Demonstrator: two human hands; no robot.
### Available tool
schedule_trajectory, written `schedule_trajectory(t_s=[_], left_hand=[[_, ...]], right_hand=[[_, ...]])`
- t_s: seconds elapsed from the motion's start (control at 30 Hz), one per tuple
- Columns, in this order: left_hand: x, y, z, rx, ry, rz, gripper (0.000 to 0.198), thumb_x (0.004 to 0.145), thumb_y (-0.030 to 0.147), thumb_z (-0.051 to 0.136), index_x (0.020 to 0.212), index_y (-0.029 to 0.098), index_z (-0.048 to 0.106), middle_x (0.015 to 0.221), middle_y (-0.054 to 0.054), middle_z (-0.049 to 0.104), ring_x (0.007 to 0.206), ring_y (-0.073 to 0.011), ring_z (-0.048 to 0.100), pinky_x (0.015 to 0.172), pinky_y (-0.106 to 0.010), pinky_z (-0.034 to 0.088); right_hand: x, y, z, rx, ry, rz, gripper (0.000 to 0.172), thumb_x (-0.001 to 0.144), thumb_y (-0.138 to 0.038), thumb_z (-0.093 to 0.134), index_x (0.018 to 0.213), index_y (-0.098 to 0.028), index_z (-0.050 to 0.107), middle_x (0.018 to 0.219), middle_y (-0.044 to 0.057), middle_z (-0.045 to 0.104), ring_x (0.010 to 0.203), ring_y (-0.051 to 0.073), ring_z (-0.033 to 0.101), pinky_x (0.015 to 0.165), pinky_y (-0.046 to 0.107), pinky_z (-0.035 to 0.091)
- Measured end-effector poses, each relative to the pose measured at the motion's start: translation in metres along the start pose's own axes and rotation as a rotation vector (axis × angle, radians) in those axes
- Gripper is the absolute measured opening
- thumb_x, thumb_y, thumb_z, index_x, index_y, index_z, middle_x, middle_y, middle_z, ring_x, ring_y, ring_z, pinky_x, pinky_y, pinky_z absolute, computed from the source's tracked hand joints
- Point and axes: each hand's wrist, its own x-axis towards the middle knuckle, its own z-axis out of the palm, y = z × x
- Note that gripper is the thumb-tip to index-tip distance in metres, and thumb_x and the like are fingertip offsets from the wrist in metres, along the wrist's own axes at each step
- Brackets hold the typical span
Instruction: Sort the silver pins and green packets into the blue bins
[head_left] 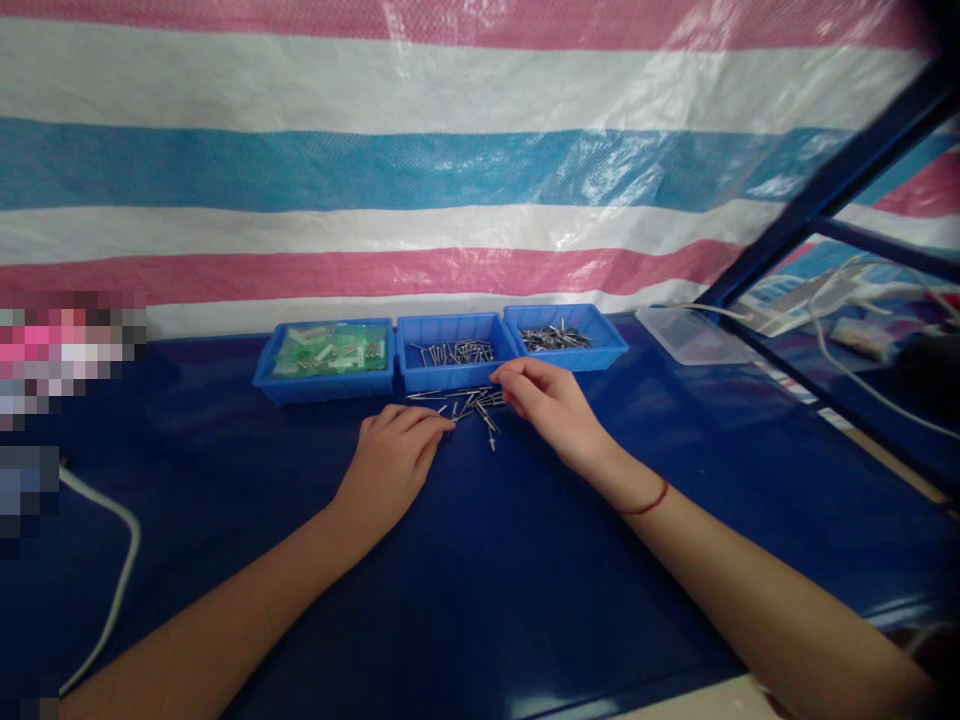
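Several small metal pins (pixel 474 405) lie loose on the dark blue table (pixel 480 560), just in front of the middle blue tray (pixel 454 358). My left hand (pixel 394 460) rests palm down on the table, fingers held together, its fingertips touching the left end of the pile. My right hand (pixel 551 405) hovers at the right end of the pile with thumb and fingers pinched; what they hold is too small to make out. A red string circles my right wrist.
Three blue trays stand in a row at the back: the left tray (pixel 324 358) holds white parts in green plastic, the right tray (pixel 564 338) holds metal pins. A clear lid (pixel 686 335) lies right of them. A white cable (pixel 112 560) runs at the left. A striped tarp hangs behind.
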Motion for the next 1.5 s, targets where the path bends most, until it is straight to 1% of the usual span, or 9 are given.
schedule_trajectory(t_s=[0.1, 0.2, 0.33, 0.43, 0.6, 0.77, 0.97, 1.3, 1.5], left_hand=[[0.001, 0.000, -0.001, -0.035, 0.015, -0.036, 0.025, 0.093, 0.020, 0.050, 0.114, 0.026, 0.063, 0.108, -0.003, 0.070, 0.098, -0.0231, 0.060, 0.081, -0.038, 0.041], [0.002, -0.002, -0.001, -0.073, 0.032, -0.052, 0.028, 0.093, 0.018, 0.050, 0.119, 0.024, 0.058, 0.105, -0.004, 0.070, 0.095, -0.0224, 0.062, 0.082, -0.038, 0.044], [0.001, -0.002, -0.001, -0.186, 0.099, 0.002, 0.027, 0.094, 0.021, 0.047, 0.120, 0.022, 0.056, 0.103, -0.005, 0.069, 0.094, -0.0196, 0.063, 0.085, -0.037, 0.047], [-0.001, 0.000, -0.002, -0.292, 0.132, 0.041, 0.026, 0.094, 0.024, 0.048, 0.119, 0.022, 0.056, 0.104, -0.004, 0.068, 0.093, -0.0171, 0.064, 0.085, -0.033, 0.050], [0.000, 0.002, -0.003, -0.407, 0.214, 0.015, 0.023, 0.089, 0.024, 0.057, 0.112, 0.022, 0.058, 0.096, -0.002, 0.067, 0.085, -0.0143, 0.065, 0.081, -0.028, 0.053], [0.001, -0.001, 0.001, -0.546, 0.263, -0.114, 0.035, 0.085, 0.028, 0.062, 0.118, 0.021, 0.052, 0.098, -0.003, 0.066, 0.081, -0.0141, 0.066, 0.078, -0.029, 0.054], [0.002, -0.001, -0.004, -0.564, 0.194, -0.205, 0.017, 0.086, 0.035, 0.059, 0.093, 0.019, 0.060, 0.082, -0.001, 0.067, 0.073, -0.0149, 0.063, 0.068, -0.027, 0.051], [0.002, 0.001, -0.008, -0.516, 0.178, -0.191, 0.014, 0.087, 0.033, 0.057, 0.089, 0.019, 0.062, 0.082, -0.001, 0.067, 0.072, -0.0144, 0.061, 0.063, -0.025, 0.047], [0.002, 0.002, -0.008, -0.539, 0.167, -0.174, 0.013, 0.087, 0.032, 0.057, 0.090, 0.020, 0.062, 0.081, -0.001, 0.066, 0.071, -0.0142, 0.061, 0.061, -0.024, 0.046]], right_hand=[[-0.005, 0.001, 0.005, -0.106, -0.054, -0.065, 0.020, 0.084, -0.031, 0.053, 0.079, -0.015, 0.064, 0.064, -0.001, 0.056, 0.055, 0.010, 0.047, 0.052, 0.024, 0.038], [-0.012, 0.001, 0.010, -0.263, -0.152, -0.192, 0.015, 0.085, -0.026, 0.054, 0.084, -0.016, 0.064, 0.068, 0.000, 0.060, 0.058, 0.012, 0.052, 0.056, 0.025, 0.041], [-0.020, -0.004, 0.016, -0.508, -0.272, -0.447, 0.010, 0.083, -0.020, 0.059, 0.090, -0.017, 0.065, 0.076, 0.003, 0.062, 0.070, 0.015, 0.056, 0.068, 0.029, 0.044], [-0.023, -0.006, 0.017, -0.531, -0.303, -0.527, 0.009, 0.087, -0.020, 0.056, 0.091, -0.018, 0.064, 0.079, 0.004, 0.063, 0.077, 0.017, 0.058, 0.073, 0.031, 0.045], [-0.024, -0.006, 0.017, -0.498, -0.310, -0.545, 0.012, 0.090, -0.020, 0.052, 0.089, -0.018, 0.064, 0.082, 0.006, 0.065, 0.078, 0.017, 0.059, 0.074, 0.031, 0.046], [-0.024, -0.008, 0.018, -0.396, -0.257, -0.515, 0.013, 0.092, -0.021, 0.051, 0.089, -0.018, 0.064, 0.081, 0.005, 0.066, 0.077, 0.016, 0.059, 0.074, 0.030, 0.047], [-0.023, -0.009, 0.017, -0.362, -0.239, -0.509, 0.014, 0.092, -0.023, 0.052, 0.089, -0.019, 0.065, 0.082, 0.005, 0.067, 0.078, 0.016, 0.060, 0.073, 0.030, 0.048], [-0.023, -0.007, 0.017, -0.374, -0.270, -0.491, 0.017, 0.091, -0.022, 0.052, 0.098, -0.019, 0.067, 0.091, 0.006, 0.069, 0.083, 0.017, 0.061, 0.077, 0.032, 0.050], [-0.022, -0.007, 0.016, -0.360, -0.251, -0.489, 0.015, 0.091, -0.022, 0.052, 0.094, -0.020, 0.067, 0.087, 0.006, 0.068, 0.081, 0.017, 0.062, 0.076, 0.032, 0.051]])
